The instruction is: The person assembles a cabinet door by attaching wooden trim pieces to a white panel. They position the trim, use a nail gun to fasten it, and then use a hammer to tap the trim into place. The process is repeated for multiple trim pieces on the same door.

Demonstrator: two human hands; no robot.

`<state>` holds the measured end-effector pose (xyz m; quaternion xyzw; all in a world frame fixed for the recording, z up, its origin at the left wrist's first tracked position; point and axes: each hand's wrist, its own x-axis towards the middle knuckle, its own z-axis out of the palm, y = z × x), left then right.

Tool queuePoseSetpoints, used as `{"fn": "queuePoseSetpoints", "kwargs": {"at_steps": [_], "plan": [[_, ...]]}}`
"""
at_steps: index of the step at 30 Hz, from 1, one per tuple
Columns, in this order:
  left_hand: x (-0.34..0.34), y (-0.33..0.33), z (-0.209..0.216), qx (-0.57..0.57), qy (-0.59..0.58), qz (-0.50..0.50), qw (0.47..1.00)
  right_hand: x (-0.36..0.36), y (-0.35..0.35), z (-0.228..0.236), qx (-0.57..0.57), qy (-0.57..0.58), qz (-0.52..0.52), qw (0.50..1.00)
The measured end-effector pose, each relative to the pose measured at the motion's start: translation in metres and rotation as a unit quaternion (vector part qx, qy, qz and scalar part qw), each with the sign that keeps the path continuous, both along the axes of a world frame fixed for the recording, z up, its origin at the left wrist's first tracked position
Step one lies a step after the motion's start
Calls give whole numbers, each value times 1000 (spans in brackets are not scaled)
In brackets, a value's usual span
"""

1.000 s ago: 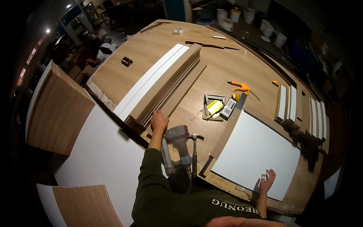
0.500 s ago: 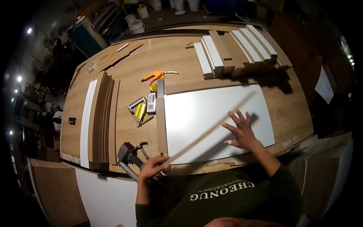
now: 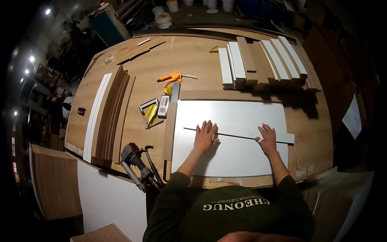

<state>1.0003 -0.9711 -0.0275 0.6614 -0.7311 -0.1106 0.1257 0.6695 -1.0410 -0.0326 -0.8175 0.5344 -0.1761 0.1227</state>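
A white board (image 3: 234,161) lies flat on the workbench before me. Across it rests a narrow white strip (image 3: 290,138), nearly blending with the board; a dark line marks its near edge, and its right end sticks out past the board. My left hand (image 3: 205,136) lies on the strip's left part with fingers stretched forward. Towards its right end, my right hand (image 3: 267,141) touches the strip, fingers apart and the thumb, wrapped in white, at the near edge. Brown wooden strips (image 3: 169,129) border the board on the left and along its far side (image 3: 234,95).
Left of the board are a nail gun (image 3: 139,163), a hammer (image 3: 151,159), an open box with yellow contents (image 3: 151,113) and an orange air blow gun (image 3: 173,76). Stacked strips stand at left (image 3: 109,117) and far right (image 3: 262,60). Panels (image 3: 52,181) lean at the near left.
The strip, earlier held slanting over the board with its tan side showing, now lies across it white side up. My left hand moved from the near left edge onto the board.
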Motion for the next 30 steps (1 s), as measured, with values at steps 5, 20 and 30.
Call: {"fn": "queuePoseSetpoints", "kwargs": {"at_steps": [5, 20, 30], "plan": [[6, -32, -26, -89, 65, 66, 992, 21, -44, 0, -6, -27, 11, 1000], [46, -107, -16, -196, 60, 193, 960, 69, -133, -13, -113, -15, 47, 992], [50, -111, -41, -207, 88, 196, 955, -52, -164, -54, -62, 14, -497, 865]]}}
